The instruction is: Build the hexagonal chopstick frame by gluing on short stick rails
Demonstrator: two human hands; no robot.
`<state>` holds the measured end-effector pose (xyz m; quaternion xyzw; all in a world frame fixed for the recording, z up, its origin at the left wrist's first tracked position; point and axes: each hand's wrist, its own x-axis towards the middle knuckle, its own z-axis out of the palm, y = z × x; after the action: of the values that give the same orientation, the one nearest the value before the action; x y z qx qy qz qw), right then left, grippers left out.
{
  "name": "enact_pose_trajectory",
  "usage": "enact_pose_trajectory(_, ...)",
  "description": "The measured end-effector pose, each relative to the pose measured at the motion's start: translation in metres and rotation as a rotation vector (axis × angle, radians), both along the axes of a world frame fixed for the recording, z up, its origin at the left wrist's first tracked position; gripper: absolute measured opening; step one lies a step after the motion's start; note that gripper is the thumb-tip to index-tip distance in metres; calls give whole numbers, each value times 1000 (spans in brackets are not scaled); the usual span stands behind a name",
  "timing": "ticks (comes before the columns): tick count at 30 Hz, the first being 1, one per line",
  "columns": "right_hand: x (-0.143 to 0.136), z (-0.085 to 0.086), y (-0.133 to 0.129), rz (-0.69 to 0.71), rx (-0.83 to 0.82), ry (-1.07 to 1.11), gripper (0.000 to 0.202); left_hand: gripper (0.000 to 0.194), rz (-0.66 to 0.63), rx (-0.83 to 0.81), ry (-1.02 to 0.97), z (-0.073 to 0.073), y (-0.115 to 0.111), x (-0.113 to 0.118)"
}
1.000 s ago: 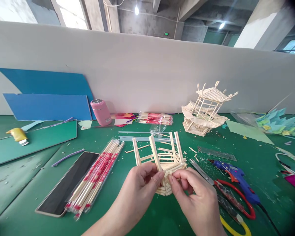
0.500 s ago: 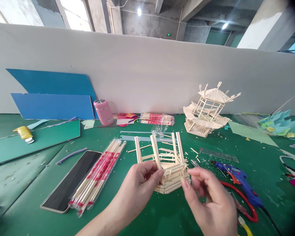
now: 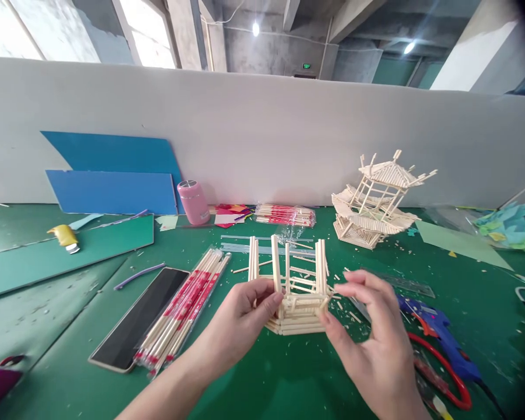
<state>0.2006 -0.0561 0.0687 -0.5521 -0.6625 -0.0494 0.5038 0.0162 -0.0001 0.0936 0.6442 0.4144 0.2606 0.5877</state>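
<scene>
Two hands of mine are at one stick frame [image 3: 301,325], which sits in front of me at the middle of the green table [image 3: 280,385]. With my left hand [image 3: 250,309] I pinch it at its near left post, thumb against fingers; my right hand [image 3: 376,332] is unclenched at its right corner, thumb and forefinger parted, and I cannot tell whether they grip it. At least four posts rise from the frame.

Left of the frame I count one plastic bag of sticks [image 3: 186,306], one black slab [image 3: 144,318] partly under it, one purple strip [image 3: 139,275] and, farther off, one yellow tube [image 3: 64,235] and one pink container [image 3: 195,205]. Beyond the frame lies one second bag [image 3: 284,215]. Right of it are one blue glue gun [image 3: 444,338] and one red handle [image 3: 465,394]; behind these, one finished-looking stick pavilion [image 3: 387,173].

Crumbs and offcuts fleck the tabletop. One pale partition [image 3: 266,131] walls its far edge, with two lit bulbs [image 3: 256,29] above and beyond.

Green surface shows between my forearms, on the near side of the frame; a narrower gap runs between frame and nearer bag, while tools crowd close behind my right hand.
</scene>
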Motion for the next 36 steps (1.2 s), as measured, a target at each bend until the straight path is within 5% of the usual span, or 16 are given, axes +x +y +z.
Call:
enact_pose_trajectory(3,-10,6,9,16,-16,-102,29,27,4,-24,-25,2,0,0)
enact_pose_trajectory(12,-19,11,20,78,-22,-142,2,27,17,-38,-75,2,0,1)
enact_pose_trajectory(36,-18,12,20,101,-33,-130,2,26,29,-50,-74,2,-2,1)
